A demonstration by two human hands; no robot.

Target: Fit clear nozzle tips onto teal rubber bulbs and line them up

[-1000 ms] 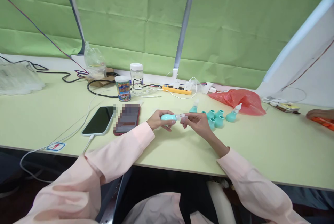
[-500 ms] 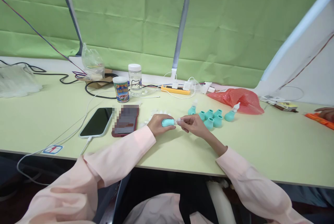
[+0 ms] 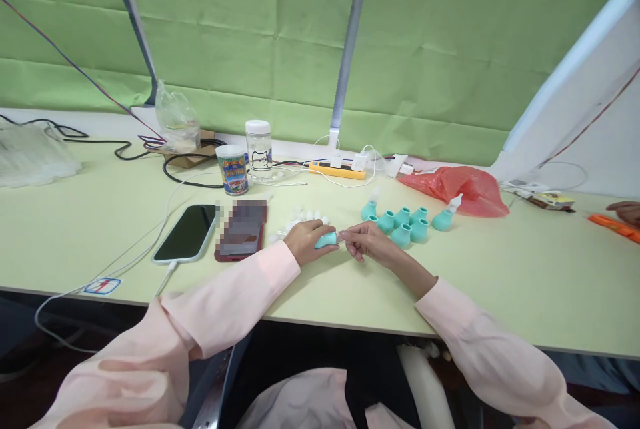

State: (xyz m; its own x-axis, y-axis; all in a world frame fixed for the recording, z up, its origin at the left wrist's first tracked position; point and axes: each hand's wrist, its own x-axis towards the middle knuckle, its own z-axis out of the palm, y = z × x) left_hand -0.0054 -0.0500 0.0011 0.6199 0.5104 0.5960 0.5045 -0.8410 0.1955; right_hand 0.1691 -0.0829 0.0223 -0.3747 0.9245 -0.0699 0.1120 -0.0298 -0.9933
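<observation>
My left hand (image 3: 303, 241) is wrapped round a teal rubber bulb (image 3: 326, 239), which lies on its side with its neck toward the right. At that neck, my right hand (image 3: 369, 245) pinches a small clear nozzle (image 3: 341, 238), largely covered by the fingertips. Beyond my right hand stand several teal bulbs (image 3: 401, 235) with open necks. Two bulbs carry nozzles: one (image 3: 443, 219) with a white tip at the right, another (image 3: 369, 209) with a clear tip at the left of the group. Small white and clear pieces (image 3: 305, 217) lie behind my left hand.
Left of my hands lie a black-screened phone (image 3: 186, 234) on a white cable and a red-cased phone (image 3: 242, 230). Farther back are a printed can (image 3: 233, 172), a lidded bottle (image 3: 259, 150), a yellow power strip (image 3: 337, 171) and a red plastic bag (image 3: 460, 192). Another person's hand (image 3: 626, 211) shows at the right edge.
My left hand has turned over the bulb, covering more of it and tilting it slightly. The fingers of my right hand have shifted on the nozzle.
</observation>
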